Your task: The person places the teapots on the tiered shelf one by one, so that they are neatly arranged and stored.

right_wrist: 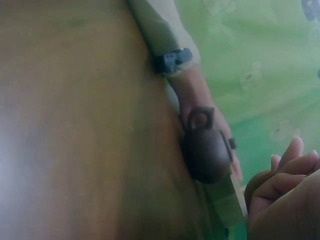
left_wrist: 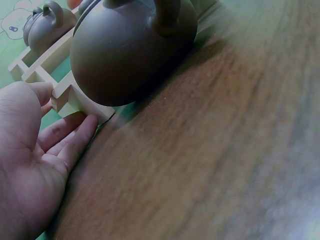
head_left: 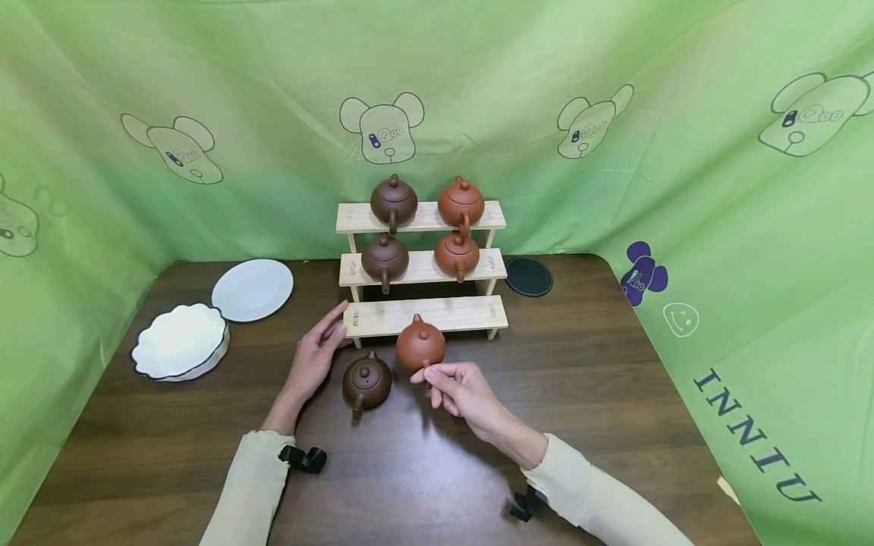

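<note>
In the head view my right hand (head_left: 466, 394) pinches the handle of a reddish-brown clay teapot (head_left: 420, 345). That teapot is in front of the lowest step of a wooden tiered stand (head_left: 382, 317) and overlaps its front edge. My left hand (head_left: 315, 356) touches the left end of that step. Fairly straight fingers (left_wrist: 82, 132) rest against the stand's end in the left wrist view. Between my hands a dark brown teapot (head_left: 366, 381) stands on the table, handle towards me. In the right wrist view my curled right fingers (right_wrist: 285, 182) largely hide the teapot they hold.
On the stand's upper steps sit two dark teapots (head_left: 394, 200) (head_left: 385, 258) and two reddish ones (head_left: 460, 202) (head_left: 457, 255). A white plate (head_left: 253, 290) and a scalloped white bowl (head_left: 180, 343) are at left. A dark round coaster (head_left: 529, 277) lies right of the stand. Green cloth (head_left: 273, 76) surrounds the table.
</note>
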`<state>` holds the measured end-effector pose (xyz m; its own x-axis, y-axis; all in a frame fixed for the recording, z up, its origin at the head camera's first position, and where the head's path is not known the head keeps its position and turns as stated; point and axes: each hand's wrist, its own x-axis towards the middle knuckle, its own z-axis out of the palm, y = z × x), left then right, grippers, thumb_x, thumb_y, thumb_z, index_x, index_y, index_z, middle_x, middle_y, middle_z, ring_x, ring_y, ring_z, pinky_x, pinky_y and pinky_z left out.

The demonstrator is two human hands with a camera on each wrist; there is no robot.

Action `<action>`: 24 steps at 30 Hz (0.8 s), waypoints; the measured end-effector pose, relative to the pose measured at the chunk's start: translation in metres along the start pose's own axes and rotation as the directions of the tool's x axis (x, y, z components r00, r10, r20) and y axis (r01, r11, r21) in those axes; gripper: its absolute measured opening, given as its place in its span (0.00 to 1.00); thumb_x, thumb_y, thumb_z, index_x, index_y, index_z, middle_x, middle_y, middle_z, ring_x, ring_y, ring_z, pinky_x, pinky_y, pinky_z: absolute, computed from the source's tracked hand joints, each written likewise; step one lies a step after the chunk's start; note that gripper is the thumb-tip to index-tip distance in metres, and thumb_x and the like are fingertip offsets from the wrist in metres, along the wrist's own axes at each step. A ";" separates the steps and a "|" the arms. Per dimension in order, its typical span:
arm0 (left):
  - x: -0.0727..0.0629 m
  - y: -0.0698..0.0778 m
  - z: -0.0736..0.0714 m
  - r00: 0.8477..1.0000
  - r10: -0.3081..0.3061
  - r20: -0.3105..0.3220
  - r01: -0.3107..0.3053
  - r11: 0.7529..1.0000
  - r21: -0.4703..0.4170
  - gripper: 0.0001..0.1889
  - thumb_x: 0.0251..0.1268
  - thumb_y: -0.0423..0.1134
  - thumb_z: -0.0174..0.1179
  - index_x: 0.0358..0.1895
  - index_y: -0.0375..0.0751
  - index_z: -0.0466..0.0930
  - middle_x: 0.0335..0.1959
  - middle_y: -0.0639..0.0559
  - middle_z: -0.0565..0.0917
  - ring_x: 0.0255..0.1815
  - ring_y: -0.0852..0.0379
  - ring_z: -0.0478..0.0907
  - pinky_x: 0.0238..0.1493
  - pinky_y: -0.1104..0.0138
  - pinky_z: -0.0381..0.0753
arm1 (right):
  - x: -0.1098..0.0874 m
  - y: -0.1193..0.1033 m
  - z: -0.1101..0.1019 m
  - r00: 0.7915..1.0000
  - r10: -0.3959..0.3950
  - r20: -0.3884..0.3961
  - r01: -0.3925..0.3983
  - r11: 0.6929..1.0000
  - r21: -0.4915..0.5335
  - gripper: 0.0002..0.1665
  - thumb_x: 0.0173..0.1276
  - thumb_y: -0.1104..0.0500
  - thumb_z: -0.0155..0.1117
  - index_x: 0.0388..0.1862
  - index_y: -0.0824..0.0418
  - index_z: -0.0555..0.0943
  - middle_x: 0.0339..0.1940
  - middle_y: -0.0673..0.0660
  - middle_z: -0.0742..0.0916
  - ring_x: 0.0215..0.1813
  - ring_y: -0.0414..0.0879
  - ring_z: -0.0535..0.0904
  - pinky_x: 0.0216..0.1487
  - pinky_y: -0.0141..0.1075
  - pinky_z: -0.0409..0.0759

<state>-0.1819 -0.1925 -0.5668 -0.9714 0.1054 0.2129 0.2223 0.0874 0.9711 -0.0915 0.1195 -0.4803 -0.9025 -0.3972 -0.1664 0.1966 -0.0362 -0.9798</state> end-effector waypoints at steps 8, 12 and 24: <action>0.000 -0.003 0.000 0.999 -0.038 0.003 0.038 0.999 0.006 0.27 0.89 0.46 0.60 0.84 0.49 0.74 0.78 0.43 0.79 0.63 0.64 0.86 0.61 0.76 0.85 | 0.015 -0.006 0.002 1.000 -0.016 -0.026 0.016 1.000 0.007 0.22 0.90 0.60 0.58 0.58 0.81 0.84 0.20 0.45 0.80 0.18 0.34 0.65 0.20 0.24 0.63; -0.001 0.007 0.001 0.999 -0.053 0.012 0.053 0.998 0.018 0.27 0.90 0.45 0.58 0.85 0.48 0.73 0.79 0.43 0.79 0.61 0.67 0.86 0.62 0.76 0.85 | 0.023 -0.008 0.006 0.999 -0.031 -0.027 0.031 0.999 0.011 0.22 0.90 0.60 0.58 0.57 0.82 0.85 0.19 0.45 0.80 0.17 0.34 0.65 0.19 0.24 0.62; -0.003 0.007 0.001 1.000 -0.004 0.007 0.004 1.000 -0.028 0.28 0.88 0.49 0.60 0.84 0.48 0.75 0.75 0.35 0.81 0.52 0.61 0.91 0.58 0.75 0.88 | 0.048 -0.015 0.016 0.997 -0.055 -0.045 0.056 0.998 0.014 0.20 0.89 0.61 0.59 0.57 0.80 0.86 0.18 0.46 0.81 0.17 0.34 0.65 0.19 0.24 0.61</action>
<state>-0.1776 -0.1913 -0.5612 -0.9716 0.1122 0.2085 0.2161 0.0595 0.9746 -0.1319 0.0862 -0.4723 -0.9284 -0.3525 -0.1172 0.1515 -0.0710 -0.9859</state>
